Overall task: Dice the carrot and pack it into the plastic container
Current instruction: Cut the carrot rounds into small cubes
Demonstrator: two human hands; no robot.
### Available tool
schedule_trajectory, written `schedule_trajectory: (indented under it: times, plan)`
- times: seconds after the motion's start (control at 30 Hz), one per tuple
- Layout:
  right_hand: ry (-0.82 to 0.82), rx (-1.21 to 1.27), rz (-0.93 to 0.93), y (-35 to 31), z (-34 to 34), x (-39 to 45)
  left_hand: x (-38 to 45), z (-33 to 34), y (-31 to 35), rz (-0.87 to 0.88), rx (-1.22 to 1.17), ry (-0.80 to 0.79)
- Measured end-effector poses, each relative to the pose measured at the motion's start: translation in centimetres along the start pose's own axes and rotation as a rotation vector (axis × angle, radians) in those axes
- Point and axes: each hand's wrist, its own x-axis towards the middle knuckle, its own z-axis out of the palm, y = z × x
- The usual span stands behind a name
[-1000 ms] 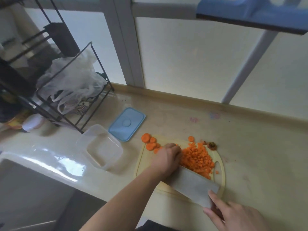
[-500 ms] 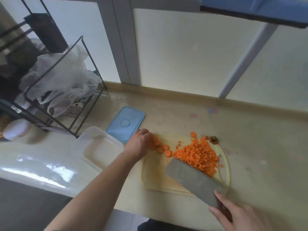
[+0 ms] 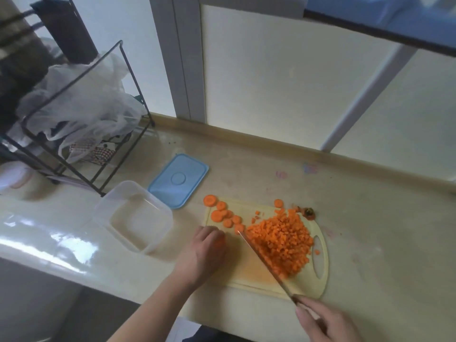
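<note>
A pile of diced carrot [image 3: 281, 240] lies on the pale yellow cutting board [image 3: 246, 275]. Several round carrot slices [image 3: 222, 213] sit at the board's far left corner. My right hand [image 3: 325, 322] grips the handle of a cleaver [image 3: 264, 261], whose blade stands on edge against the left side of the pile. My left hand [image 3: 204, 250] rests on the board's left part with fingers curled over carrot slices, orange showing under them. The clear plastic container [image 3: 133, 215] stands empty left of the board.
The container's blue lid [image 3: 179, 180] lies behind it. A black wire rack [image 3: 81, 134] with plastic bags stands at the back left. A carrot stem end [image 3: 308, 213] sits at the board's far edge. The counter's front edge runs just below the board.
My left hand has come back from the slices at the board's far corner to the board's left part. The cleaver has turned from flat to standing on edge beside the diced pile.
</note>
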Motion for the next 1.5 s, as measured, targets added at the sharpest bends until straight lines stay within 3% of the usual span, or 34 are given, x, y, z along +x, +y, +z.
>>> schedule_trajectory:
  times: [0.13,0.37,0.47,0.67,0.87,1.2,1.33,1.43,1.5]
  plan:
    - [-0.285,0.253,0.078,-0.3,0.1,1.4,-1.8,2.2,1.8,0.04,0.043,0.008]
    - [-0.39,0.158,-0.048,1.9,-0.2,5.0,-3.9,4.7,3.9,-0.083,0.031,0.17]
    - [-0.405,0.241,0.061,2.6,-0.6,5.8,-3.6,5.6,5.2,-0.124,0.066,0.195]
    - [-0.314,0.104,0.02,1.5,0.8,5.1,-3.9,6.0,6.3,-0.111,0.148,0.26]
    - [-0.267,0.216,0.04,2.2,1.1,4.6,-4.3,5.5,6.3,-0.063,0.202,0.19]
    - [-0.261,0.121,-0.09,3.5,0.6,4.4,-4.5,5.7,6.1,-0.096,0.155,0.219]
    - [-0.328,0.067,-0.122,3.6,0.6,4.9,-4.4,5.8,6.2,-0.092,0.158,0.246]
    - [-0.249,-0.052,-0.246,4.2,1.4,5.2,-4.3,5.7,6.1,-0.102,0.147,0.238]
    - [-0.262,-0.034,-0.2,3.9,1.4,5.5,-4.3,5.6,6.1,-0.108,0.149,0.226]
